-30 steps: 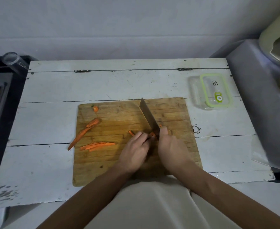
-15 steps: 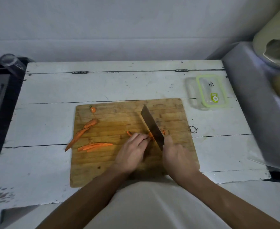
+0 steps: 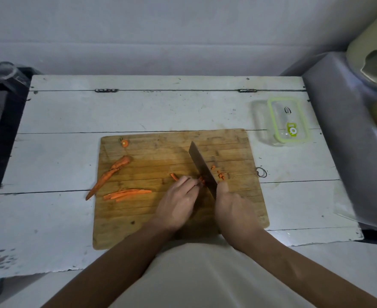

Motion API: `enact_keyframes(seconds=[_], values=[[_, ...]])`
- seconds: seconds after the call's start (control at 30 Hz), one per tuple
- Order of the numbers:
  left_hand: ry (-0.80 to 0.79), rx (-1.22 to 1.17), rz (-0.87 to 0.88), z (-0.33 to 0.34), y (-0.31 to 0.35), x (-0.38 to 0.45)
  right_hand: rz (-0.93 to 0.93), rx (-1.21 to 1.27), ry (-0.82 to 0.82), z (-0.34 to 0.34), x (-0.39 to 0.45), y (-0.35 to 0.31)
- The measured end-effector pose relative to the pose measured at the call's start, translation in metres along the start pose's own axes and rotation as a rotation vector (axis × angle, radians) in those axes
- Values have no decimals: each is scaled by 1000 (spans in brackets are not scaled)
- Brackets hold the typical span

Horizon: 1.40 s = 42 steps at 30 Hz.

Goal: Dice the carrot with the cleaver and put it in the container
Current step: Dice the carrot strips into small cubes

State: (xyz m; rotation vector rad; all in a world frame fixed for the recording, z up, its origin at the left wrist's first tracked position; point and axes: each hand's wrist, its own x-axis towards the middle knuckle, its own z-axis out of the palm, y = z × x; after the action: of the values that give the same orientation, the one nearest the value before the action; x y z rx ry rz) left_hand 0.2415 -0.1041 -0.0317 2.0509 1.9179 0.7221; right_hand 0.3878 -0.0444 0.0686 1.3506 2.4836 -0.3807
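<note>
On the wooden cutting board [image 3: 152, 218], my right hand [image 3: 234, 207] grips the handle of the cleaver [image 3: 202, 167], whose blade points away and to the left. Curled fingers of my left hand [image 3: 178, 201] hold carrot strips [image 3: 202, 180] down against the blade's left side. Several small carrot dice [image 3: 220, 174] lie right of the blade. A long carrot half [image 3: 109, 174] lies at the board's left edge, cut strips [image 3: 127, 194] lie beside it, and the carrot top [image 3: 124, 143] sits in the far left corner. The clear container with a green-rimmed lid [image 3: 287, 120] stands right of the board.
The board lies on a white wooden table [image 3: 60, 152]. A metal ring [image 3: 262, 172] hangs at the board's right edge. A grey covered appliance [image 3: 349, 130] rises at the right. A dark counter with a glass [image 3: 5, 72] borders the left.
The cleaver has shifted slightly left along the strips, and more small dice now lie to the right of the blade. My left hand stays on the strips.
</note>
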Motion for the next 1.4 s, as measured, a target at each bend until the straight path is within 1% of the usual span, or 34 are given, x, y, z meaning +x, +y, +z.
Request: enact_keyframes(seconds=[0.1, 0.17, 0.4, 0.5, 0.67, 0.9, 1.0, 1.13, 1.27, 1.33, 1.4], values=[[-6, -20, -24, 2, 0, 0, -30, -2, 58, 4, 14, -8], [-10, -19, -21, 1, -1, -1, -23, 24, 63, 6, 15, -8], [0, 1, -37, 0, 1, 0, 87, 149, 79, 8, 17, 24], [2, 13, -40, 0, 3, -2, 59, 164, 93, 4, 11, 27], [-2, 27, -39, -2, 3, -2, -7, 106, 46, 3, -8, 15], [29, 21, -16, -6, 7, -2, -23, 13, -21, -2, -14, 8], [27, 23, -8, -6, 6, -2, -44, 23, -30, -3, -16, 8], [9, 3, 1, -6, 6, -1, -28, 41, -50, -1, -20, 10], [8, 1, 1, -4, 2, -1, -4, 31, -8, 3, -2, -3], [-5, -1, -8, -4, 4, -2, -13, 63, 30, 7, 9, -7], [-9, -1, -18, -4, 5, -2, 17, 102, 62, 10, 13, -3]])
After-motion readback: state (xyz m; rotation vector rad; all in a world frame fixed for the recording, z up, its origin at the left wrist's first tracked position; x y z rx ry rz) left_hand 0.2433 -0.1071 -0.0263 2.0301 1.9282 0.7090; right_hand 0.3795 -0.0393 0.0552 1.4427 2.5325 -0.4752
